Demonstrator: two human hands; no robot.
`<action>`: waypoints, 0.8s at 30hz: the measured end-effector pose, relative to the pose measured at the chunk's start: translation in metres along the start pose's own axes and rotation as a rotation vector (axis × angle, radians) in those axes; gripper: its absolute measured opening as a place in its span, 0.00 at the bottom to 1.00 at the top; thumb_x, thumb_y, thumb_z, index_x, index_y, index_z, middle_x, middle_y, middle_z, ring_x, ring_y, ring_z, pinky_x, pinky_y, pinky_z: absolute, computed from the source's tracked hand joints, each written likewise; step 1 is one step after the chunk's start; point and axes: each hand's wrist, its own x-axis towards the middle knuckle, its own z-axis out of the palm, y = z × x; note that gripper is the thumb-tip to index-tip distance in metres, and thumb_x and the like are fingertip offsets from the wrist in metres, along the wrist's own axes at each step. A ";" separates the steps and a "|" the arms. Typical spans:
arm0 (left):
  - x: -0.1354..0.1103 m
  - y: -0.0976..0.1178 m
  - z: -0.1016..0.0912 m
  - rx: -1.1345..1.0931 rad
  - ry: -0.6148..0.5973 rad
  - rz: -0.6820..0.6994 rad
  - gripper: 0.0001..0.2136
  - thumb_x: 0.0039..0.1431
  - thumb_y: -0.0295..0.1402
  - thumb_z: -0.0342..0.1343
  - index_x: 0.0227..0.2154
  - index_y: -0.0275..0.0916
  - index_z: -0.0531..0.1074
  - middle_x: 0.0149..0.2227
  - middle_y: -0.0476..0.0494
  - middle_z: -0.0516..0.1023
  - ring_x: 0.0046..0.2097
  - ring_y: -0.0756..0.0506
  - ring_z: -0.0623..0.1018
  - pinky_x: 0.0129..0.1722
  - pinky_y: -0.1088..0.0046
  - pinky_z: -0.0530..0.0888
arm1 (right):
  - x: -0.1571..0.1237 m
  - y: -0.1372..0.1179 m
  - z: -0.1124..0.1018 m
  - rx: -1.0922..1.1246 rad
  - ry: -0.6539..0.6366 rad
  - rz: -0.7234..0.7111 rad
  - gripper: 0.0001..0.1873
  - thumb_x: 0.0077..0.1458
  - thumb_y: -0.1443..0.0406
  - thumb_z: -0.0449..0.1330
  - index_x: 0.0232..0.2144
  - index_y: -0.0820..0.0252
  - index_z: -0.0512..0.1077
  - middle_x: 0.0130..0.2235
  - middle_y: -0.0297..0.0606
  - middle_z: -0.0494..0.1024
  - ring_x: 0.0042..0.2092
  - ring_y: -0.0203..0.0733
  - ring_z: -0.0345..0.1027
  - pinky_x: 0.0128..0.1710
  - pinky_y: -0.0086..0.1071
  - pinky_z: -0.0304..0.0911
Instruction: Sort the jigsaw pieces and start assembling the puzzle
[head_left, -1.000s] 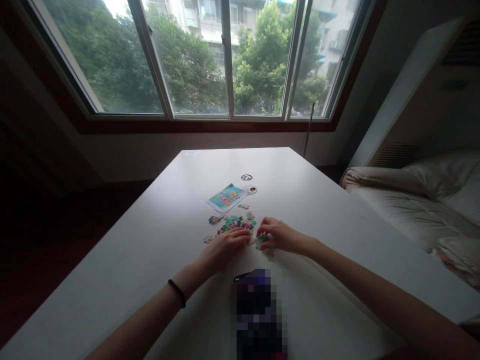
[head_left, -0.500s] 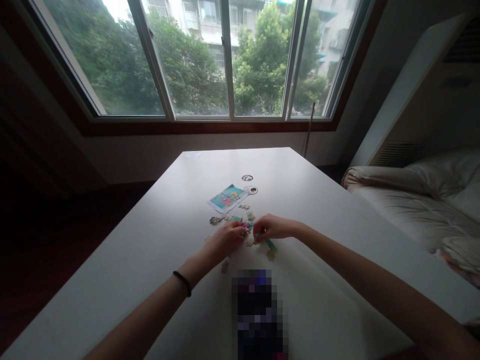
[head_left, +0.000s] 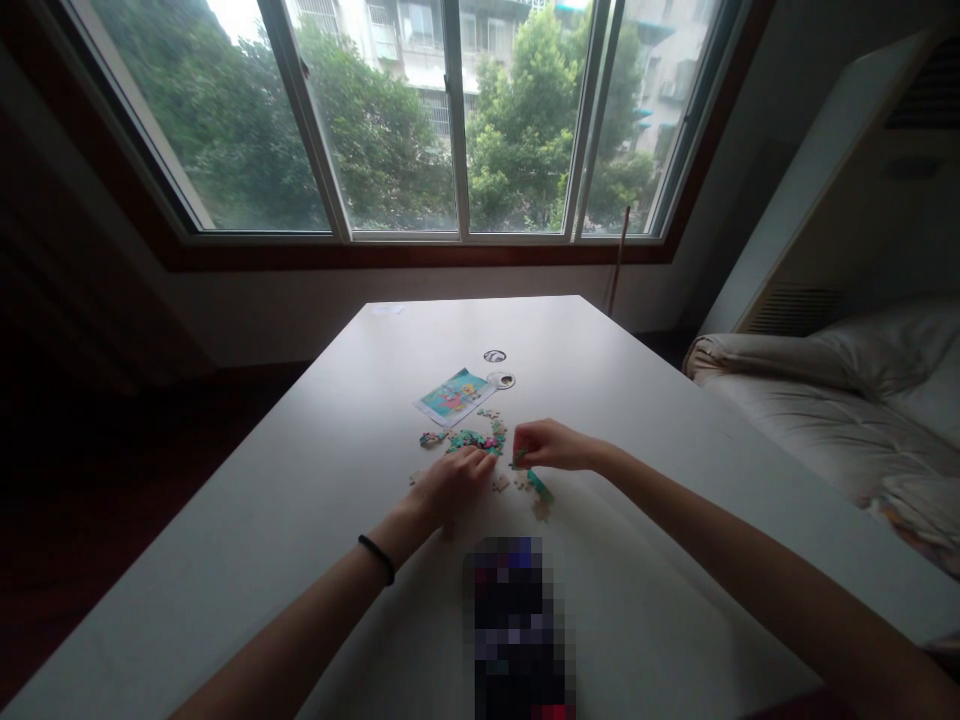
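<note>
A cluster of joined jigsaw pieces (head_left: 474, 440), green and pink, lies on the white table (head_left: 337, 470). My left hand (head_left: 448, 482) rests flat against its near edge, fingers stretched toward the pieces. My right hand (head_left: 546, 445) hovers just right of the cluster, fingers pinched on a small green puzzle piece (head_left: 518, 458). Loose pieces (head_left: 538, 495) lie near my right wrist, some face down. A colourful reference picture (head_left: 454, 395) lies beyond the cluster.
Two small round discs (head_left: 500, 379) sit beside the picture. A dark blurred object (head_left: 517, 620) lies on the table close to me. A bed with pale bedding (head_left: 840, 400) stands to the right, a wide window (head_left: 450, 120) behind the table.
My right hand has lifted from the loose pieces up and away to beside the cluster, now pinching a green piece. My left hand has slid slightly back toward me.
</note>
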 end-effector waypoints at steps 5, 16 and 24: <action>-0.001 -0.002 0.001 -0.162 0.090 -0.087 0.10 0.55 0.17 0.45 0.36 0.35 0.68 0.35 0.41 0.71 0.39 0.43 0.72 0.39 0.64 0.70 | -0.001 0.001 0.003 0.159 -0.038 0.068 0.04 0.45 0.72 0.59 0.25 0.63 0.65 0.22 0.30 0.72 0.26 0.34 0.68 0.25 0.25 0.62; 0.009 -0.015 0.006 -0.808 0.088 -0.384 0.06 0.52 0.31 0.54 0.30 0.33 0.72 0.23 0.48 0.74 0.25 0.50 0.74 0.23 0.78 0.69 | -0.001 0.000 0.003 0.079 0.038 0.073 0.03 0.47 0.73 0.58 0.26 0.63 0.67 0.23 0.29 0.71 0.26 0.33 0.65 0.26 0.25 0.59; 0.010 -0.012 0.012 -1.033 0.032 -0.491 0.11 0.50 0.38 0.54 0.30 0.34 0.70 0.24 0.49 0.72 0.26 0.50 0.72 0.24 0.77 0.67 | 0.003 0.001 0.004 -0.031 0.163 0.080 0.02 0.47 0.73 0.57 0.26 0.63 0.68 0.23 0.29 0.67 0.27 0.31 0.58 0.28 0.25 0.52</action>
